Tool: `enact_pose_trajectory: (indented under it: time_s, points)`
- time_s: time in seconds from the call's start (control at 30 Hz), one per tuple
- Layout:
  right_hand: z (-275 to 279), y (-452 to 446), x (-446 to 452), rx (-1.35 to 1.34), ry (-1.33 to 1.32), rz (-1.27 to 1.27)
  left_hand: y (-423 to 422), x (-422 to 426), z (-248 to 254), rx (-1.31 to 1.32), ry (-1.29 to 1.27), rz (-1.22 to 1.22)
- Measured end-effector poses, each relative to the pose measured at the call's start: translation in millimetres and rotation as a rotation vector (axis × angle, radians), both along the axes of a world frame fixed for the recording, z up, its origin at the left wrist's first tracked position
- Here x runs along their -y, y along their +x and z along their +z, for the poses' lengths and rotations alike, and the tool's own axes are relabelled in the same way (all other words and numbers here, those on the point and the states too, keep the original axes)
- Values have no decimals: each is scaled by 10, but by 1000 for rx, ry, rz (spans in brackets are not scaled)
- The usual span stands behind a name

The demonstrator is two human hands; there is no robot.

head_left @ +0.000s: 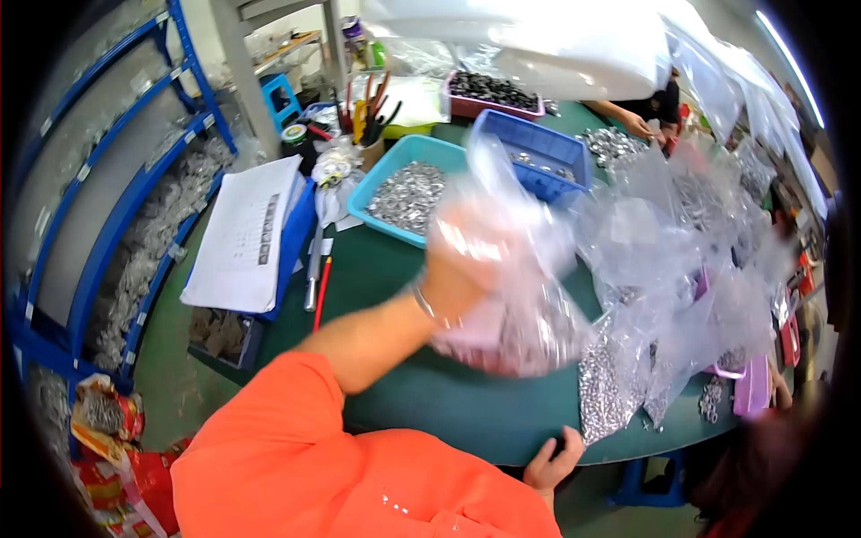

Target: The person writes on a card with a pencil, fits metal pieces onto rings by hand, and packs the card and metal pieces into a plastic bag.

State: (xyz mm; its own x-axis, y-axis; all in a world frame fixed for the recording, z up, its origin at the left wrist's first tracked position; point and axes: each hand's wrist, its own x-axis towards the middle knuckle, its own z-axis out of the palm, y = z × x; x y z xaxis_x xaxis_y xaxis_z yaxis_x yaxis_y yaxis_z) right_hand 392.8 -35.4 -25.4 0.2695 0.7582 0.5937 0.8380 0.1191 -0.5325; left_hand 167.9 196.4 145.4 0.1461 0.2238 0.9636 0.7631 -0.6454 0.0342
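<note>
My left hand, with a band on its wrist, is raised over the green table and closed on a clear plastic bag. The bag is blurred by motion; small dark and silvery pieces show in its lower part, along with something pinkish, inside or behind it. My right hand rests at the near table edge with thumb and fingers apart, holding nothing. Just beyond it stands a clear bag of small shiny metal pieces. Behind my left hand is a turquoise bin of silvery pieces.
A blue bin and a pink tray of dark parts stand at the back. Papers and a red pencil lie left. More bags crowd the right. Another person's hand is at the far side.
</note>
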Motion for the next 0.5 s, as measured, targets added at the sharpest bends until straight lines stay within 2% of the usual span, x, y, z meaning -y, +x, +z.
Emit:
enact_pose_trajectory:
  time_s: [0.03, 0.07, 0.1, 0.13, 0.17, 0.2, 0.23, 0.27, 0.3, 0.33, 0.37, 0.4, 0.43, 0.47, 0.5]
  points:
    - [-15, 18, -19, 96, 23, 63, -103, -268, 100, 10, 86, -72]
    - [2, 1, -34, 68, 25, 28, -80, -420, 236, 355, -150, -265]
    - [13, -31, -48, 35, 25, -7, -91, -763, 267, 571, -211, -374]
    - [17, -28, -62, 27, 26, -28, -131, -863, 455, 676, -351, -530]
    - [20, -14, -67, 68, 14, -3, -337, -1232, 473, 17, 11, 38]
    - [29, -13, -54, 107, -2, 6, -423, -1409, 533, -229, 274, 325]
    - [39, -20, -76, 138, 18, -14, -387, -1552, 548, 53, 85, -119]
    - [68, -18, -77, 136, 1, -19, -423, -1533, 588, 134, -216, -138]
    - [104, -11, -91, 141, -17, -18, -626, -1961, 421, 42, -134, -133]
    - [99, 5, -106, 139, -18, -16, -733, -2054, 347, 92, -188, -123]
    - [94, 6, -101, 135, -28, -4, -683, -1895, 386, 142, -290, 27]
    - [127, -4, -113, 131, -25, 7, -837, -2101, 206, 219, -352, 22]
    - [127, -2, -115, 135, -26, 9, -995, -2244, -2, -82, -284, 275]
    - [143, -1, -120, 138, -44, 7, -1650, -3316, -703, 148, -390, -138]
    - [162, -7, -122, 141, -62, 8, -1535, -3113, -725, 341, -501, 241]
